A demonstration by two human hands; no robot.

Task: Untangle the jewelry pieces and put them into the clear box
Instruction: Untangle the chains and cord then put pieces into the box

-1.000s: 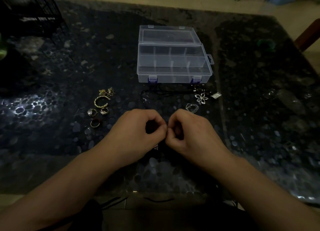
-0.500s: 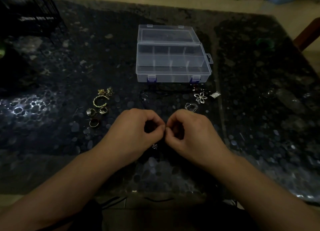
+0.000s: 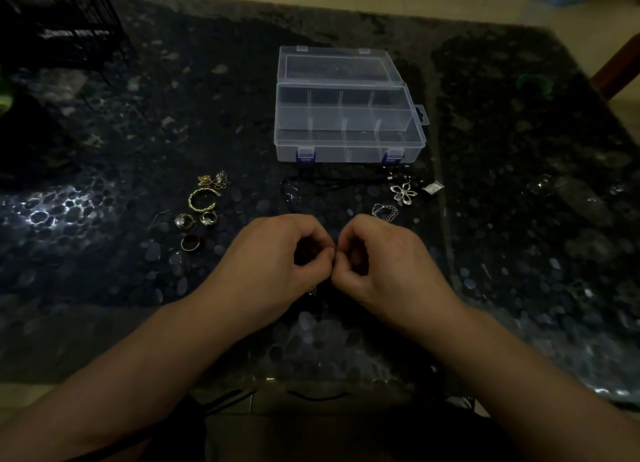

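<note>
1. Fingertips (image 3: 333, 253) of both hands meet over the near middle of the table; I see my left hand (image 3: 277, 257) and right hand (image 3: 388, 257) curled, each pinching something very fine between thumb and forefinger. It looks like a thin dark cord, though the strand itself is too dim to make out.
2. Nothing has gone into the clear box (image 3: 348, 129) yet, as far as I can tell: it sits open beyond my hands, lid flat behind it, every compartment bare.
3. Left to sort: a gold bangle (image 3: 202, 199), small gold pieces (image 3: 212, 181) and three rings (image 3: 195, 224) on the left; a silver flower pendant (image 3: 403, 193), a small chain (image 3: 384, 211) and a tiny silver tag (image 3: 433, 187) on the right.
4. I judge the task barely begun, since I am working the first knot.
5. A black cord (image 3: 332, 181) lies just in front of the box, its long axis running left to right, parallel with the front wall, one end looping down towards my left hand.
6. That box also lies long side across, latches facing me.
</note>
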